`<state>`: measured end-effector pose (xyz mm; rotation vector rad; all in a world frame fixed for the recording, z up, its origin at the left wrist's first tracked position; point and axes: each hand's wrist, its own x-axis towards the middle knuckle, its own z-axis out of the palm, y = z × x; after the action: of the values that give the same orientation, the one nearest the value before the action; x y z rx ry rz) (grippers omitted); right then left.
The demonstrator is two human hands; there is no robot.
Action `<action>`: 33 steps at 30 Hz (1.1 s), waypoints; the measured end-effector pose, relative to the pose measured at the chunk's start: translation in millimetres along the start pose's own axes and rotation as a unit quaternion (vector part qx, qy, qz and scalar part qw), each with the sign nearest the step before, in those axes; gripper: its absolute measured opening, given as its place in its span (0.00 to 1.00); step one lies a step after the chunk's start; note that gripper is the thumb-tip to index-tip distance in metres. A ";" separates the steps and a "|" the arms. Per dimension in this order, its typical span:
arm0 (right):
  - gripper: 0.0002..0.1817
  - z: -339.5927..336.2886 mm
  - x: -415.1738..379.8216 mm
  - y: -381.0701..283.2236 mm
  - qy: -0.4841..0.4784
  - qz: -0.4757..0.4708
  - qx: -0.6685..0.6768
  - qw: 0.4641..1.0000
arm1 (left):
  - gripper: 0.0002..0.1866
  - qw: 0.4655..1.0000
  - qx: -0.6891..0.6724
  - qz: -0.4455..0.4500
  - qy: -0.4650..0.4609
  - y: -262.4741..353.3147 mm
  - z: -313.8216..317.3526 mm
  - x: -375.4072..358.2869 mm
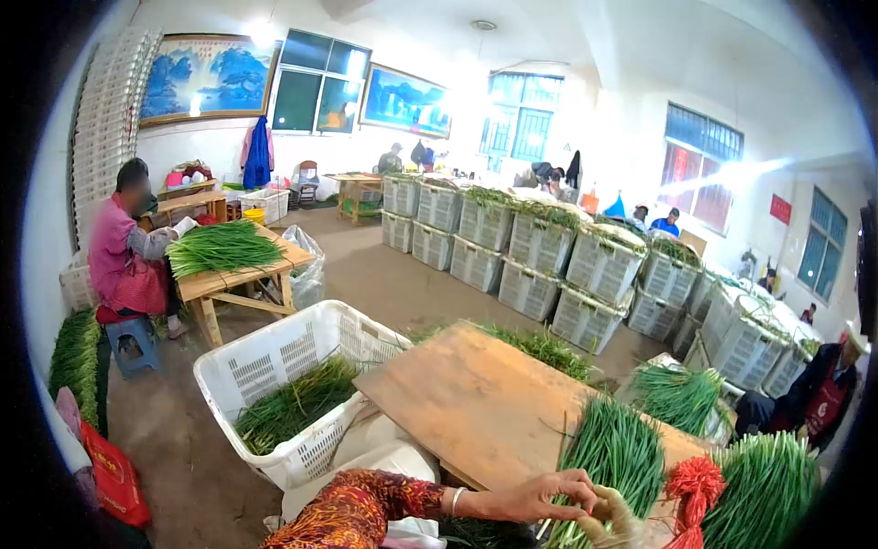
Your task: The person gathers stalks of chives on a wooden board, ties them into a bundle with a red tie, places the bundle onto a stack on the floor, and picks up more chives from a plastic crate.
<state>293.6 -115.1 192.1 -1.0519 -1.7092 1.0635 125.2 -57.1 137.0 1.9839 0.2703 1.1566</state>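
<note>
My left hand (pixel 546 497), with a bracelet on the wrist, is closed, its fingertips pinched together. My right hand (pixel 618 520), which looks thinly gloved, meets it fingertip to fingertip at the table's near edge. Whatever is between the fingers is too small to make out. Under and behind both hands lies a bunch of chives (pixel 620 448) on the wooden table (pixel 476 393). Right of my right hand sits a bundle of red ties (pixel 695 489). Beyond it is a second pile of chives (pixel 764 489), pale ends upward.
A white plastic crate (pixel 265 361) with loose greens stands left of the table. Stacked crates (pixel 535 247) line the room behind. A person (pixel 137 242) sits at a smaller table (pixel 247 274) with chives on the left; another person (pixel 814 393) is at the right edge.
</note>
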 end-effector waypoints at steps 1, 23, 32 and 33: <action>0.19 14.4 -5.6 0.5 0.037 -0.050 -0.022 0.998 | 0.09 1.000 -0.005 0.005 -0.004 7.0 -1.5 -3.2; 0.08 58.6 -64.4 43.4 0.024 -0.113 -0.294 0.949 | 0.12 0.968 0.012 -0.084 -0.237 8.2 -11.1 -77.3; 0.08 75.1 -75.9 73.0 0.112 -0.046 -0.047 0.992 | 0.04 0.841 -0.397 -0.364 0.060 -15.3 45.1 -106.3; 0.08 76.3 -75.2 73.6 0.129 -0.042 -0.050 0.989 | 0.04 0.853 -0.384 -0.349 0.065 -21.1 48.8 -107.5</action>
<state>260.3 -181.2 85.2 -1.1192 -1.5939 0.7583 108.7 -127.2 41.0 0.9620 0.4625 0.7339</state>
